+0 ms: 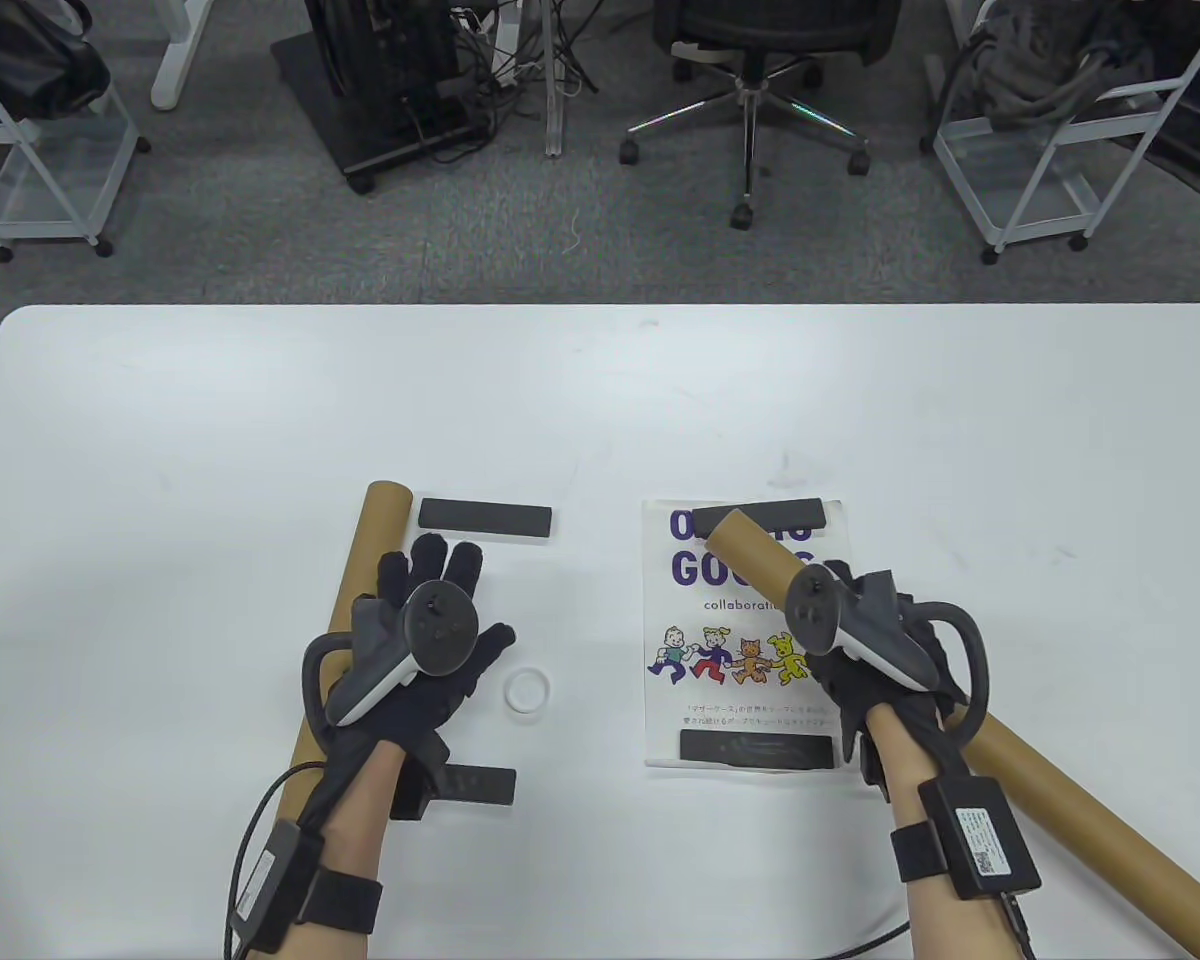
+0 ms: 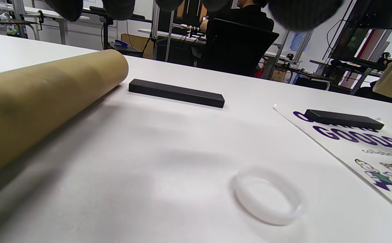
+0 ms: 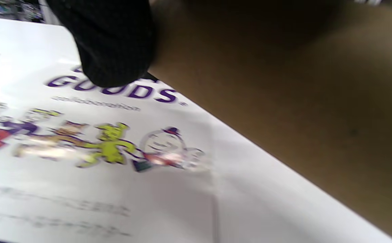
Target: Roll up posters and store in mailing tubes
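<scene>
Just under the right hand [image 1: 865,655], the poster [image 1: 745,640] lies flat, pinned by black bars [image 1: 765,517] at its far and near ends. This hand grips a cardboard tube [image 1: 1080,810] slanting across the poster's right edge, its open end pointing far-left. The left hand [image 1: 430,640] hovers with fingers spread beside a second tube [image 1: 355,590], farther from the poster.

The poster [image 1: 735,640] on the counter [image 1: 600,400] carries large purple letters: its second line reads "GOODS" in the left wrist view, while the first line is mostly covered. Beneath stands smaller grey "collaboration", cut off by the right hand [image 1: 865,650]. Small Japanese print lower down is too fine to read.
</scene>
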The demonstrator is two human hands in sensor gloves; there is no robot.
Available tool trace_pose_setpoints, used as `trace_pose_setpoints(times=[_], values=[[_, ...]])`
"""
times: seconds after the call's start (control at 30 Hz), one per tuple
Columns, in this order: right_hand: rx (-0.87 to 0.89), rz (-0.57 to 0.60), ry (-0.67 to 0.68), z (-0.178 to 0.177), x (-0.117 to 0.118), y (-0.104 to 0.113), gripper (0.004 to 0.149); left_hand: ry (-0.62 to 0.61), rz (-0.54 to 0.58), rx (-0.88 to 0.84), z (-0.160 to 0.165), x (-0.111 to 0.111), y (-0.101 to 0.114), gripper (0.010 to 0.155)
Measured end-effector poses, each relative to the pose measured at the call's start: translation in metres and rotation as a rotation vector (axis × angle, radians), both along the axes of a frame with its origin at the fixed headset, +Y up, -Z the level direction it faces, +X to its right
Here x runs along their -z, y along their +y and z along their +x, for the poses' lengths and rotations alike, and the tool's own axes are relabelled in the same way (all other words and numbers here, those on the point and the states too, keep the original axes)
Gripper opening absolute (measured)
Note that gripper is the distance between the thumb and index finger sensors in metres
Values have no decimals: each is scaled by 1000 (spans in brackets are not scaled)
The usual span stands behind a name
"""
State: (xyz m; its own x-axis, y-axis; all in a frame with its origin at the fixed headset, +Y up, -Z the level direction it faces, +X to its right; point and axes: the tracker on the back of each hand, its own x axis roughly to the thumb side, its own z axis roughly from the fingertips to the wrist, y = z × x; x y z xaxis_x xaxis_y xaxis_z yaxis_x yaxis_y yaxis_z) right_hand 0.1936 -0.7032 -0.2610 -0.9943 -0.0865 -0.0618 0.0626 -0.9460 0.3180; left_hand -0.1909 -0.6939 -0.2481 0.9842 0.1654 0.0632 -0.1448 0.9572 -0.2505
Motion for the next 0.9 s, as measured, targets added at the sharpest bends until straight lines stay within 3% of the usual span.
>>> trace_pose_setpoints(times=[0.17, 0.37, 0.9], values=[[17, -90, -148, 40, 2, -19, 84, -10, -7, 17, 2, 0, 0, 82], [36, -132, -227, 68, -3, -38, 83, -12, -11, 24, 2, 0, -1, 82], [-17, -130, -308, 96, -4, -48, 87, -19, -35, 22, 4, 1, -3, 82]])
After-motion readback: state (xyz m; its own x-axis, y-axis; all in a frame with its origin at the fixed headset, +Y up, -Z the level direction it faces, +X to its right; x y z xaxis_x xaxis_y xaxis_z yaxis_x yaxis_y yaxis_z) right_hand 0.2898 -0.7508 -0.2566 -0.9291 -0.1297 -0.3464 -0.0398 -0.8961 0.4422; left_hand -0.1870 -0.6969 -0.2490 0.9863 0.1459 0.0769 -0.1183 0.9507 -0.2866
